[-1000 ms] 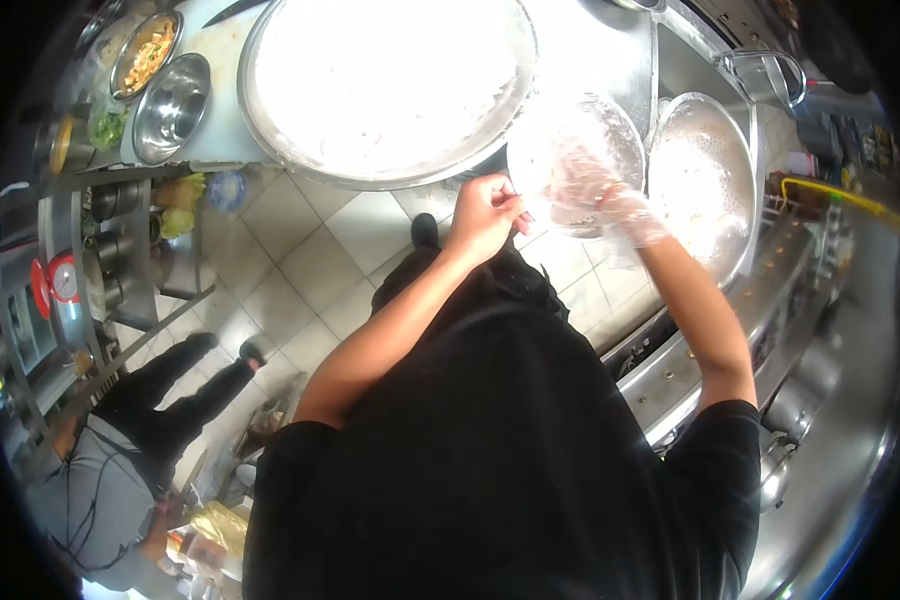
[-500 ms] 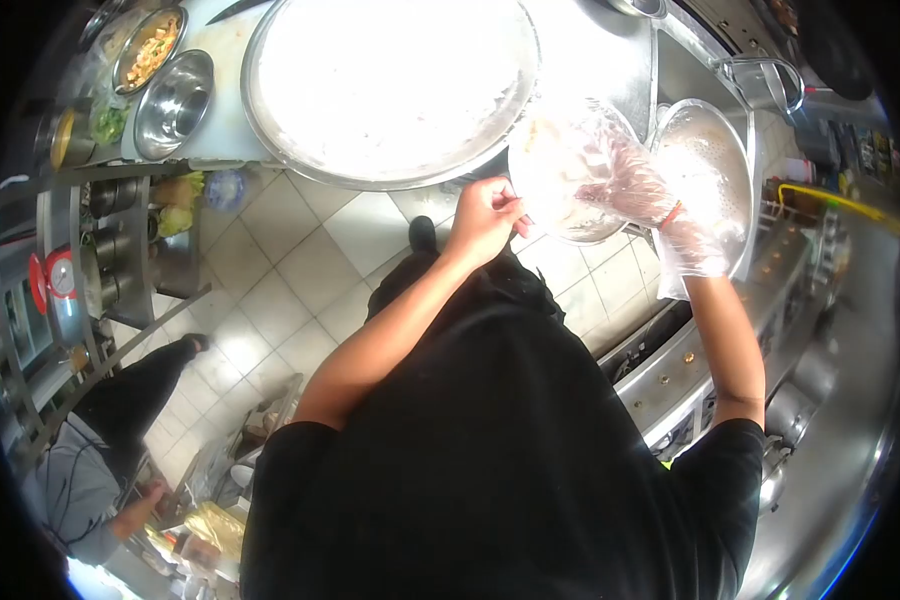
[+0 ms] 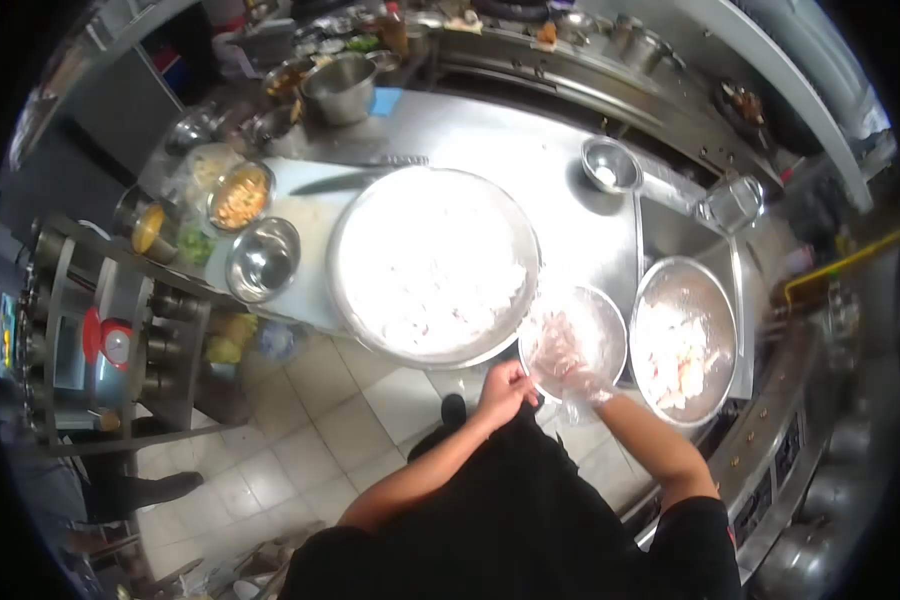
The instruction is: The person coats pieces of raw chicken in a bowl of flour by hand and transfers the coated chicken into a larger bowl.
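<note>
My left hand (image 3: pixel 507 392) is bare, its fingers closed on the near-left rim of a metal bowl (image 3: pixel 615 325). My right hand (image 3: pixel 568 368), in a clear plastic glove, reaches down into the same bowl; glare and blur hide how its fingers lie and whether they hold anything. What lies in this bowl is washed out. On its left stands a much larger, wide metal bowl (image 3: pixel 346 300) with a bright white substance and small bits in it. On its right, a deep metal bowl (image 3: pixel 723 345) holds pale, wet-looking chunks (image 3: pixel 682 365).
A knife (image 3: pixel 335 183) lies on the cutting board (image 3: pixel 305 220) behind the large bowl. On the left are an empty steel bowl (image 3: pixel 263 260) and a bowl of orange diced food (image 3: pixel 241 197). A small bowl (image 3: pixel 611 164) stands near the sink (image 3: pixel 675 235). A person's leg (image 3: pixel 140 492) shows at lower left.
The view has tilted up, showing more of the counter and stove. My gloved right hand has moved lower, deeper into the middle bowl. My left hand stays at its rim.
</note>
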Motion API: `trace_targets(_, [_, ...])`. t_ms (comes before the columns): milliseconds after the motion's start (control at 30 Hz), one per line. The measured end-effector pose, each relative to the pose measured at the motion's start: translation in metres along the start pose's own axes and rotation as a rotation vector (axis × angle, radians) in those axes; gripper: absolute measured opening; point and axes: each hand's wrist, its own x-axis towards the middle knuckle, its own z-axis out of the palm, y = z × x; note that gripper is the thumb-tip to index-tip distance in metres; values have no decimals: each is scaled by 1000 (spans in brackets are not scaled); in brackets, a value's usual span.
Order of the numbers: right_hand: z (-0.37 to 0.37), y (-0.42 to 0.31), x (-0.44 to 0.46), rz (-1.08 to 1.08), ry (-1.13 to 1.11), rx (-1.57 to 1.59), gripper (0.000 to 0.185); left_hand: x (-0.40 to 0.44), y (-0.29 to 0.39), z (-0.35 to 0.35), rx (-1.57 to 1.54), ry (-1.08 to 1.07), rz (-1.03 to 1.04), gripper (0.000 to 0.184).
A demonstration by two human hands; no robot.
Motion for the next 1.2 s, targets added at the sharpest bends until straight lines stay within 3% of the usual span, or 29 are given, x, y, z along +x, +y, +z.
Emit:
trace_targets(67, [-27, -9, 4, 332, 105, 391, 55, 1, -1, 2, -12, 45, 22, 13])
trace_targets(167, [8, -1, 19, 300, 148, 208, 47, 5, -12, 0, -3, 54, 69, 16])
trace_targets(333, [-25, 18, 5, 269, 177, 212, 41, 3, -14, 2, 83, 106, 164, 12])
trace_targets(500, [-62, 54, -18, 176, 376, 137, 34, 3, -8, 1, -49, 59, 83, 14])
trace_targets(567, [-82, 63, -28, 302, 285, 386, 31, 1, 1, 2, -36, 53, 45, 18])
trace_targets(600, [-112, 59, -31, 795, -13, 1052, 32, 1, 1, 2, -44, 51, 27, 18])
trace_targets(633, [-115, 64, -28, 797, -17, 1049, 32, 2, 1, 2, -49, 51, 24, 18])
trace_targets(800, [-111, 106, 5, -111, 445, 210, 41, 1, 1, 1, -60, 35, 20, 17])
trace_targets(867, [-166, 63, 20, 1, 364, 182, 30, 1, 2, 0, -44, 34, 11, 17])
trace_targets(967, [-217, 42, 36, -60, 37, 290, 48, 3, 3, 1, -56, 34, 0, 16])
trace_targets(1100, [-147, 102, 41, -247, 311, 127, 46, 1, 3, 2, -65, 63, 27, 17])
trace_targets(1200, [-110, 96, 0, 17, 183, 1672, 44, 2, -1, 3, -86, 77, 11, 17])
